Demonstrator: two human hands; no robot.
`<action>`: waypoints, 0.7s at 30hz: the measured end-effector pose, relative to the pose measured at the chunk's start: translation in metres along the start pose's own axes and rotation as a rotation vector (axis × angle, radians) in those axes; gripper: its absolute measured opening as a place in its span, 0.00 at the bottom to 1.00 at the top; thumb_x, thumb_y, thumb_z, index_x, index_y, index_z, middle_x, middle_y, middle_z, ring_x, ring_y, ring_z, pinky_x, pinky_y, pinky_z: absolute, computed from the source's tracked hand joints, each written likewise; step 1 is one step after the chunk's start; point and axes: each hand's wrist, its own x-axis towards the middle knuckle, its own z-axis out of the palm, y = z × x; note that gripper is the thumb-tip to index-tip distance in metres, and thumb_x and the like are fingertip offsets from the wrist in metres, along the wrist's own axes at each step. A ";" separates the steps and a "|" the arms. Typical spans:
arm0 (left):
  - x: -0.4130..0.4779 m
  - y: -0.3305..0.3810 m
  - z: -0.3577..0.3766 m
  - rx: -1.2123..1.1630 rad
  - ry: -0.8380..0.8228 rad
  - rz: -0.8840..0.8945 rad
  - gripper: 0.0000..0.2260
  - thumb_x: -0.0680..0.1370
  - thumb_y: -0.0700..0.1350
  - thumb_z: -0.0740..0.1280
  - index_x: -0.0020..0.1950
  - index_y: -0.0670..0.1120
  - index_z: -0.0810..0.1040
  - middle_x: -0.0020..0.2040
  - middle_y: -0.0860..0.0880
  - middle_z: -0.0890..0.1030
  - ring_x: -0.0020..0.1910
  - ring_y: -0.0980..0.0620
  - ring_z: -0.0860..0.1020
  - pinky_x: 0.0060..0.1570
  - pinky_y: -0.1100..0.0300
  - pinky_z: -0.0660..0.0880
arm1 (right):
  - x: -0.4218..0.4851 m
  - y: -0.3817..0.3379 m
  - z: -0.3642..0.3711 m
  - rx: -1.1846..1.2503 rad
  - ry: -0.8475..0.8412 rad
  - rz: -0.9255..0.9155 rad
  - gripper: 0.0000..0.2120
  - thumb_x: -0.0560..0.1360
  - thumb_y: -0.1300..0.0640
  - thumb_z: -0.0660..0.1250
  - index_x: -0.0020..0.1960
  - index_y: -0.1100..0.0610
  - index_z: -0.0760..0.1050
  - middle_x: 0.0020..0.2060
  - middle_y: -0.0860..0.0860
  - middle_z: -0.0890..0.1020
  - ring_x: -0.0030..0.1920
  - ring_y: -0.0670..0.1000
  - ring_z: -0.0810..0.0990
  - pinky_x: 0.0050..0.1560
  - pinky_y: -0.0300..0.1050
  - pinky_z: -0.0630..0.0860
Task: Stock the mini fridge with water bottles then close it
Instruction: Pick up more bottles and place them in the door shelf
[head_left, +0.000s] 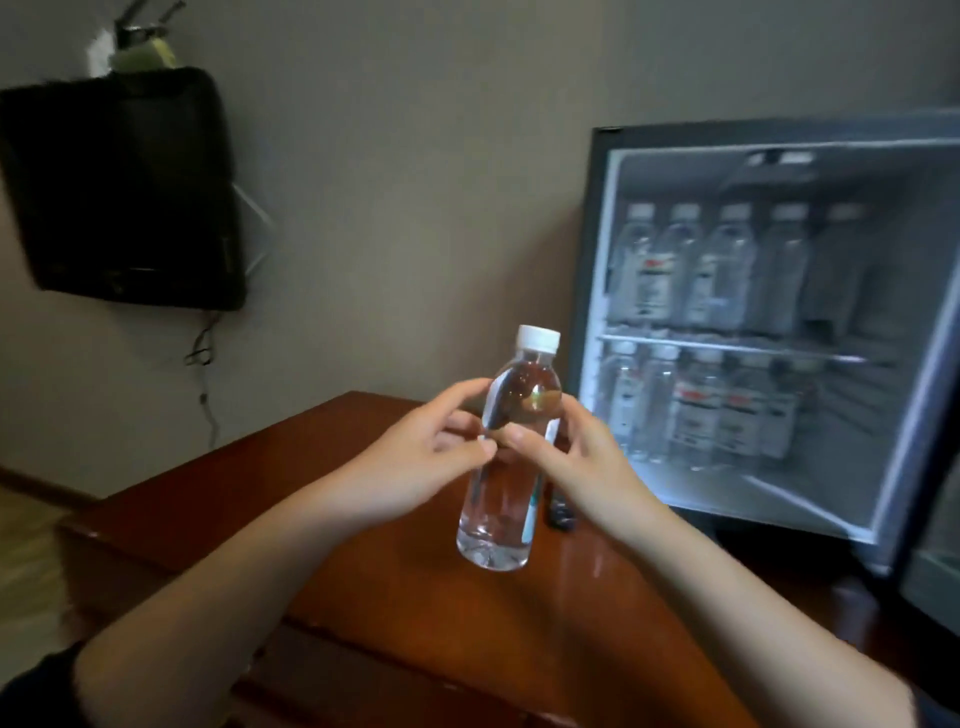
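Observation:
A clear water bottle (511, 457) with a white cap is held upright above the wooden table (374, 587). My left hand (415, 457) grips its left side and my right hand (576, 462) grips its right side, fingers curled round the middle. To the right stands the mini fridge (597, 249), open and lit inside. Several labelled bottles stand on its upper shelf (691, 270) and several more on the lower level (706, 410). The right part of both shelves looks bare. The door (935, 561) shows only at the right edge.
A small dark object (560, 512) lies on the table behind the bottle. A black wall-mounted box (124, 187) with a dangling cable hangs at the upper left. The table's left edge drops to the floor.

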 end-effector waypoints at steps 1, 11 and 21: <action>0.006 0.002 0.014 -0.020 -0.049 0.018 0.24 0.77 0.37 0.65 0.64 0.61 0.66 0.55 0.49 0.79 0.52 0.59 0.80 0.49 0.70 0.76 | -0.003 -0.003 -0.016 -0.011 0.041 0.014 0.08 0.73 0.59 0.70 0.51 0.54 0.74 0.45 0.49 0.83 0.47 0.45 0.82 0.50 0.42 0.79; 0.057 0.045 0.175 -0.171 -0.172 0.132 0.38 0.67 0.53 0.75 0.66 0.72 0.55 0.55 0.51 0.79 0.56 0.57 0.79 0.52 0.60 0.79 | -0.071 -0.049 -0.162 -0.286 0.285 0.140 0.09 0.74 0.52 0.70 0.51 0.55 0.78 0.50 0.57 0.84 0.53 0.57 0.82 0.58 0.59 0.77; 0.039 0.116 0.282 -0.194 -0.246 0.330 0.37 0.68 0.51 0.75 0.66 0.69 0.53 0.50 0.59 0.79 0.49 0.69 0.76 0.43 0.73 0.73 | -0.156 -0.121 -0.244 -0.831 0.544 0.061 0.08 0.71 0.43 0.69 0.40 0.47 0.76 0.36 0.44 0.82 0.39 0.44 0.78 0.45 0.48 0.78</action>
